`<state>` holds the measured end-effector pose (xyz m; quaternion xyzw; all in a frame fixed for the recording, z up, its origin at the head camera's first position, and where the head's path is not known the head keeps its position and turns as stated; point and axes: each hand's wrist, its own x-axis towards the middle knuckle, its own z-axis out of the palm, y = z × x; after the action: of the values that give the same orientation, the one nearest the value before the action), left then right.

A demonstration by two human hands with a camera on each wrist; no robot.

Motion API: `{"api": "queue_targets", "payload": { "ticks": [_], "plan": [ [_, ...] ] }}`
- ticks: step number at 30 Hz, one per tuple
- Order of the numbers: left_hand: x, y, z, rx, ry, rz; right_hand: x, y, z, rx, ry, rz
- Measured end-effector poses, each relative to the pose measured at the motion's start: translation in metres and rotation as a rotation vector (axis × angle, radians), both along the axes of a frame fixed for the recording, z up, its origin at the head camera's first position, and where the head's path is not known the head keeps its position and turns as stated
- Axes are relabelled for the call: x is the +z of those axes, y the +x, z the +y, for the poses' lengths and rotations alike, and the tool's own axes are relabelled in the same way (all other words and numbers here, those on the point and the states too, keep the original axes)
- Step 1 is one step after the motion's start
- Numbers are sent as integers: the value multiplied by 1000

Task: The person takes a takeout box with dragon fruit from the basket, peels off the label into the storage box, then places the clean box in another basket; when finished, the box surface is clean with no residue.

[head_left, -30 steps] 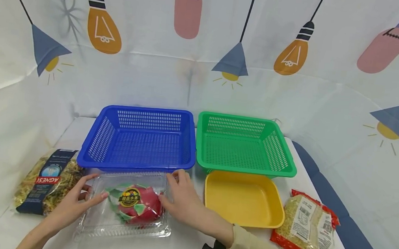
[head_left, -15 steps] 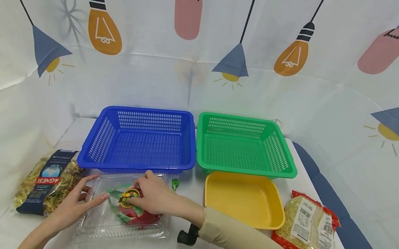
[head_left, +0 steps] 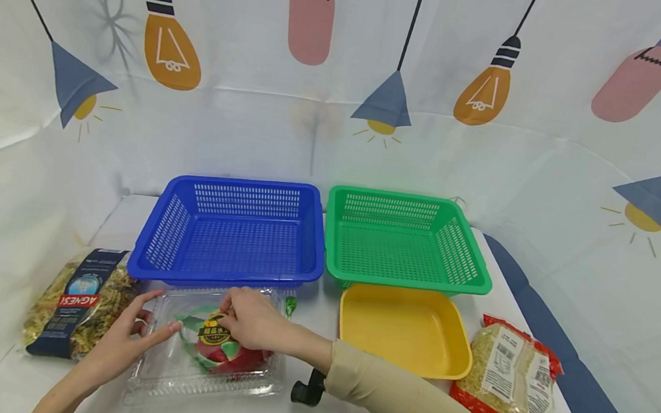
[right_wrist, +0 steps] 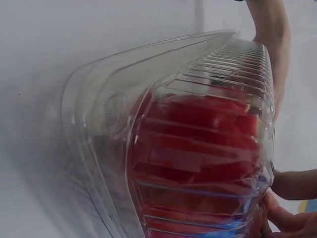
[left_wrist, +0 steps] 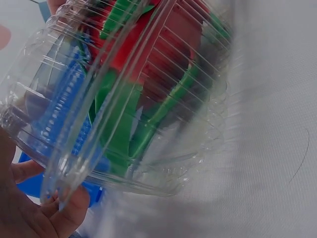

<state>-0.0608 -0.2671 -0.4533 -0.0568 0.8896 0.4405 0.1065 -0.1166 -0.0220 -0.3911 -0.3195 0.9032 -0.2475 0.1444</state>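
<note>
The right hand is above the lid of the clear box; its fingers are bent, with thumb and forefinger near each other at the upper edge of the round label, but I cannot tell if they pinch it or only touch the plastic. The left hand grips the left rim of the box, its fingers curled there and its thumb lying over the lid. The red dragon fruit is inside the box, in its right half, under the label. What has just changed is the right hand: one second ago it was at the right side of the box, and now it is over the label. In my judgement, the work has therefore passed from the edge to the label. Compared with half a second ago, the thumb is a little higher, so more of the label shows; the box and the left hand are in the same place. Farther out on the worktop, the blue basket is behind the box, the pasta bag is at its left, and the yellow tray is at its right.
</note>
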Motion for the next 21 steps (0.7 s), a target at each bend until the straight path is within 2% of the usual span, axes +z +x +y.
{"api": "queue_targets", "payload": {
  "ticks": [11, 21],
  "plan": [
    [1, -1, 2, 21, 15, -33, -3, -1, 0, -81, -85, -79],
    [-1, 0, 2, 29, 14, -12, -2, 0, 4, -84, -138, -120]
  ]
}}
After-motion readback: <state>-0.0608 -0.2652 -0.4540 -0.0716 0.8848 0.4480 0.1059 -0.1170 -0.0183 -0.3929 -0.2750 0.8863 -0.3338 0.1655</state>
